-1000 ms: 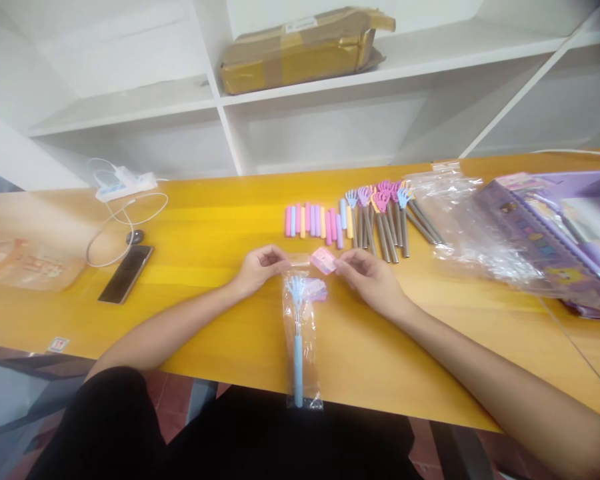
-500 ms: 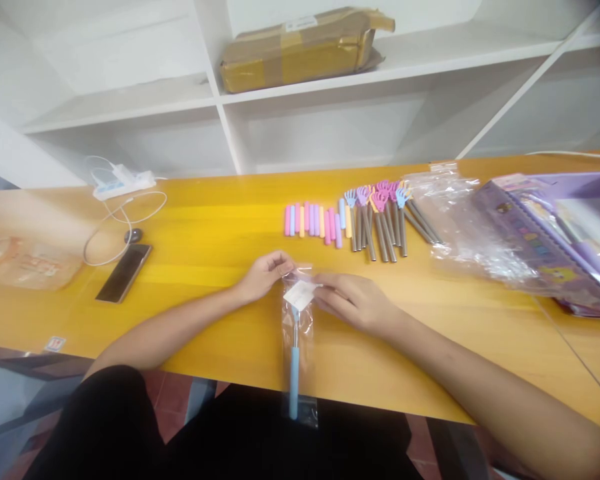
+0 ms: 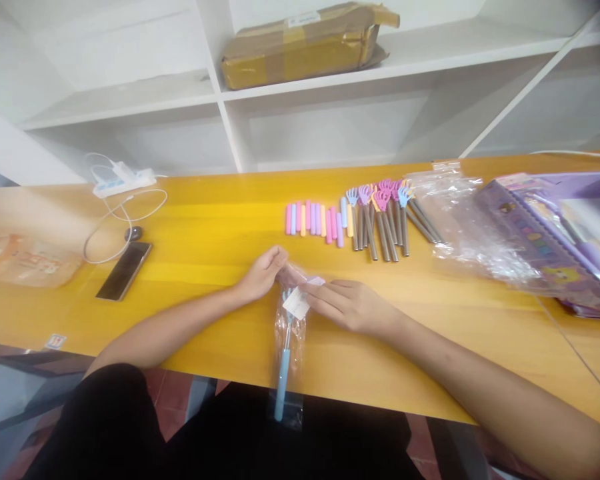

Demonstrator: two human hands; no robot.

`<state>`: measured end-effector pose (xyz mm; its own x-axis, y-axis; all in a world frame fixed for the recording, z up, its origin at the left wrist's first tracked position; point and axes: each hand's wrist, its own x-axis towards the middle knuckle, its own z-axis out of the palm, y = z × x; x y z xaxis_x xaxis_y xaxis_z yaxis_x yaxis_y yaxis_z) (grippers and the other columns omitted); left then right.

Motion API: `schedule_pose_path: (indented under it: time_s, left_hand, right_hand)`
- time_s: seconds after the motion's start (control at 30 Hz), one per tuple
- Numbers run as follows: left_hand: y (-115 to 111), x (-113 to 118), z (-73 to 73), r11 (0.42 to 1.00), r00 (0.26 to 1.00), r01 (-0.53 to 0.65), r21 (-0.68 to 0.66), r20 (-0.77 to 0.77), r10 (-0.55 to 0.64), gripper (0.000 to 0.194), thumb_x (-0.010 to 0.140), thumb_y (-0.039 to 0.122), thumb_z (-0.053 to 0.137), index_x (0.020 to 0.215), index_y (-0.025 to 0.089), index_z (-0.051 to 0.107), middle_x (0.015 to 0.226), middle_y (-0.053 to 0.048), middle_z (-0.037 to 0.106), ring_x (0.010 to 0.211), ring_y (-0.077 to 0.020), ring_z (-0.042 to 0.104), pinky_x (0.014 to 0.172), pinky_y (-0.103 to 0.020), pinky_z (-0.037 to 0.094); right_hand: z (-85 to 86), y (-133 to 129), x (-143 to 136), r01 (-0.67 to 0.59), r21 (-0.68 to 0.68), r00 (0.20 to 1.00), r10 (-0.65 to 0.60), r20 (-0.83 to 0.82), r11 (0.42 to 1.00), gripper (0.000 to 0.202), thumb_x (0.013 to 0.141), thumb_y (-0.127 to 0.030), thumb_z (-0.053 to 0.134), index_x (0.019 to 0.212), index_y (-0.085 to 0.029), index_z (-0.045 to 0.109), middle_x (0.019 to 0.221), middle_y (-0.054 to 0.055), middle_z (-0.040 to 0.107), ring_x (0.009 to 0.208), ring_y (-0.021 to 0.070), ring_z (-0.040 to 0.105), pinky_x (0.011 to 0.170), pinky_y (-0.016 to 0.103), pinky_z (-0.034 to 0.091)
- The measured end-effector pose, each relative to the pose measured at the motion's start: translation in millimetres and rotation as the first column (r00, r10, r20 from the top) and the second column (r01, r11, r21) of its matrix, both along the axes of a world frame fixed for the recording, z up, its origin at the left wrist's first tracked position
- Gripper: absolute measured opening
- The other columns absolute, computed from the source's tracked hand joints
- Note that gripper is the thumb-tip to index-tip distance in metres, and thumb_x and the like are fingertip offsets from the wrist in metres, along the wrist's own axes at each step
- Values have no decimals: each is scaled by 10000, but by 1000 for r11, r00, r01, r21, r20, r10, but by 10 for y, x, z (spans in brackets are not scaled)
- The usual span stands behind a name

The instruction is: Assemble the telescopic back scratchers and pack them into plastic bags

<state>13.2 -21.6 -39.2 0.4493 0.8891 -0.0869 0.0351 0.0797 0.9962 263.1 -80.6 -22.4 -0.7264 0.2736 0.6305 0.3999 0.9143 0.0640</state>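
Observation:
A clear plastic bag (image 3: 295,340) hangs over the table's front edge with a blue-handled back scratcher (image 3: 283,377) inside. My left hand (image 3: 264,273) pinches the bag's top left corner. At the bag's mouth, my right hand (image 3: 353,305) holds a white card (image 3: 297,303) between its fingers; a bit of lilac shows just above the card. Beyond my hands lie several pink, blue, lilac and yellow handle tubes (image 3: 314,219) in a row. Beside them are several metal rods with coloured hand-shaped heads (image 3: 381,200).
Flat clear bags (image 3: 465,227) are piled at the right, against a purple box (image 3: 545,247). On the left are a phone (image 3: 124,271), a power strip (image 3: 125,182) with a white cable, and an orange bag (image 3: 30,261). A taped carton (image 3: 303,50) sits on the shelf.
The lower end of the bag and the blue handle have swung left. My right hand and the card have shifted slightly, and the bag's mouth is spread wider.

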Motion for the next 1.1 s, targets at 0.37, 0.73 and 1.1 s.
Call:
schedule_pose_path:
  time_s: [0.37, 0.73, 1.1]
  left_hand:
    - [-41, -5, -6, 995, 999, 52, 84, -4, -51, 619, 913, 830, 554, 1007, 220, 522, 904, -41, 715, 800, -181, 701, 731, -284, 542]
    - [-96, 12, 77, 967, 970, 242, 83, -3, -242, 532, 944, 673, 680, 1160, 192, 613, 1055, -102, 761, 952, -230, 733, 890, -343, 552]
    - [-48, -5, 68, 987, 986, 160, 24, 35, -161, 494, 957, 632, 689, 1132, 175, 754, 1117, -106, 774, 983, -230, 738, 894, -325, 567]
  right_hand:
    - [-69, 8, -105, 32, -630, 827, -375, -419, 776, 49, 1025, -274, 639, 1028, -226, 641, 882, 36, 748, 706, 140, 709, 622, 276, 596]
    - [-71, 27, -164, -65, -796, 707, -534, -463, 602, 249, 1005, -454, 689, 988, -213, 626, 765, 21, 707, 606, 141, 673, 586, 287, 591]
    - [-79, 54, -156, -124, -761, 657, -522, -544, 637, 187, 1002, -376, 685, 956, -225, 584, 796, 15, 665, 652, 144, 671, 600, 292, 571]
